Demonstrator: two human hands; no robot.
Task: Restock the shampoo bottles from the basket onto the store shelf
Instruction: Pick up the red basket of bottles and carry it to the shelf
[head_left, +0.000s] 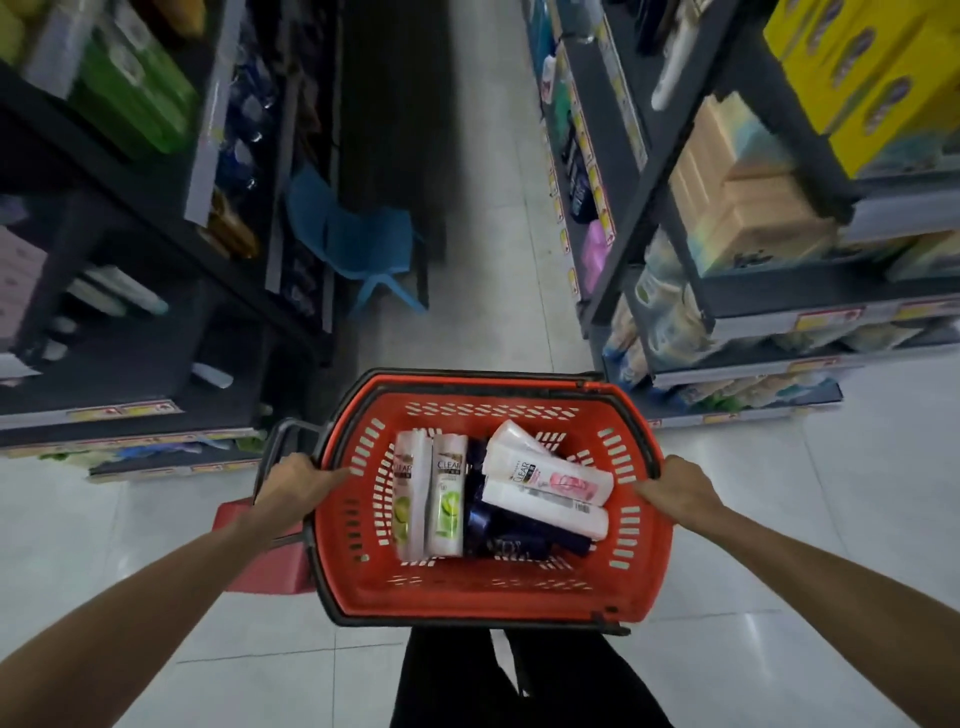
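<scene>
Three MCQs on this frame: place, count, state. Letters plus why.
1. The blue plastic chair stands: A) in the aisle by the left shelves B) in the basket C) on a right shelf
2. Count of white shampoo bottles with green lime labels in the red plastic basket: A) one B) two C) five
3. The left hand and right hand: A) hang free B) lift bottles C) grip the basket's sides

1A, it stands on the floor there. 2B, a pair lies side by side. 3C, each clasps a rim.

Bare left hand (297, 480), bare right hand (681, 491), black trousers (447, 680)
</scene>
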